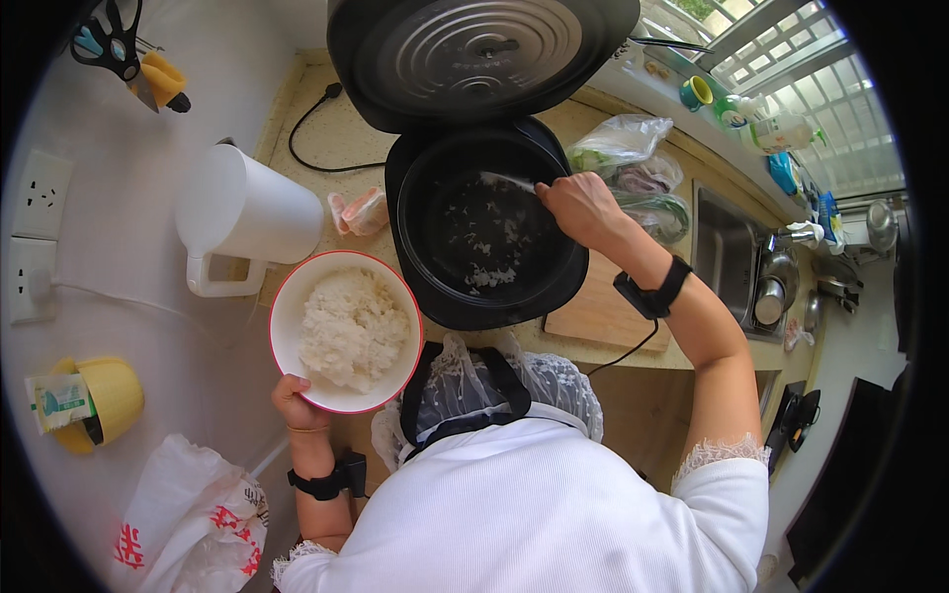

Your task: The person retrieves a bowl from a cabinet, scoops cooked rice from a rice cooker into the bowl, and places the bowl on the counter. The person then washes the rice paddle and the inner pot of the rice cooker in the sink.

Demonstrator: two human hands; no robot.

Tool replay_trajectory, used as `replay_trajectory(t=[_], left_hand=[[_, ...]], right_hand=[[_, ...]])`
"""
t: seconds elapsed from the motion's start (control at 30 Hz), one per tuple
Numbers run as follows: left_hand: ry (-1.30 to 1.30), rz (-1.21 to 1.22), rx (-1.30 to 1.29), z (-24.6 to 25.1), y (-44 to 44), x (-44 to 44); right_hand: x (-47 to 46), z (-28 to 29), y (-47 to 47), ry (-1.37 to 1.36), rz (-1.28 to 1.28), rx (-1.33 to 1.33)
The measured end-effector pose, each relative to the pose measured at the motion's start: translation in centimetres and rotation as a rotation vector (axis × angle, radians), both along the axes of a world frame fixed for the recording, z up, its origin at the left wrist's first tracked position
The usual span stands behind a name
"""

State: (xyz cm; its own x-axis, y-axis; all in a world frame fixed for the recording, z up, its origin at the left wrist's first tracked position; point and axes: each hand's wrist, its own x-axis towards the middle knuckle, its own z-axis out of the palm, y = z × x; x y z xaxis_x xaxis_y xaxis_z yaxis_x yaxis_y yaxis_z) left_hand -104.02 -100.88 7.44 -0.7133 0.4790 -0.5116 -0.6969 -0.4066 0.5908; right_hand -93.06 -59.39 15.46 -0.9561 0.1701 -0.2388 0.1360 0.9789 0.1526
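Observation:
My left hand (pixel 296 404) grips the near rim of a white bowl (pixel 289 348) with a red edge, thumb on top. Cooked white rice (pixel 356 326) is heaped in the bowl. My right hand (pixel 582 207) is closed around the handle of a pale rice paddle (pixel 508 180), whose blade reaches into the rice cooker's dark inner pot (pixel 445 274). Scattered grains and a small clump of leftover rice (pixel 491 277) cling to the pot's bottom. The black rice cooker (pixel 482 315) has its lid (pixel 482 52) raised.
Left of the cooker stand a white pitcher (pixel 252 204) and pinkish wrapped pieces (pixel 359 211). On the right are bagged vegetables (pixel 623 141), a wooden cutting board (pixel 608 304) and a steel sink (pixel 723 237). A power cord (pixel 296 141) runs behind the cooker.

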Motion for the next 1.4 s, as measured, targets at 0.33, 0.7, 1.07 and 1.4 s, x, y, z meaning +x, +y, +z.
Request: replay_trajectory(t=[0.33, 0.7, 1.07, 1.4], left_hand=[[0.024, -0.012, -0.009, -0.3, 0.3, -0.7], [-0.007, -0.042, 0.024, -1.3, 0.4, -1.0], [-0.044, -0.097, 0.061, -2.5, 0.4, -1.5], [-0.047, -0.09, 0.049, -2.0, 1.1, -2.1]], right_hand=[[2.7, 0.9, -3.7, -0.372, 0.25, -0.248], [3.1, 1.4, -3.0, -0.506, 0.088, -0.059], [2.3, 1.1, -3.9, -0.225, -0.014, -0.106], [-2.4, -0.9, -2.9, 0.002, 0.007, -0.023]])
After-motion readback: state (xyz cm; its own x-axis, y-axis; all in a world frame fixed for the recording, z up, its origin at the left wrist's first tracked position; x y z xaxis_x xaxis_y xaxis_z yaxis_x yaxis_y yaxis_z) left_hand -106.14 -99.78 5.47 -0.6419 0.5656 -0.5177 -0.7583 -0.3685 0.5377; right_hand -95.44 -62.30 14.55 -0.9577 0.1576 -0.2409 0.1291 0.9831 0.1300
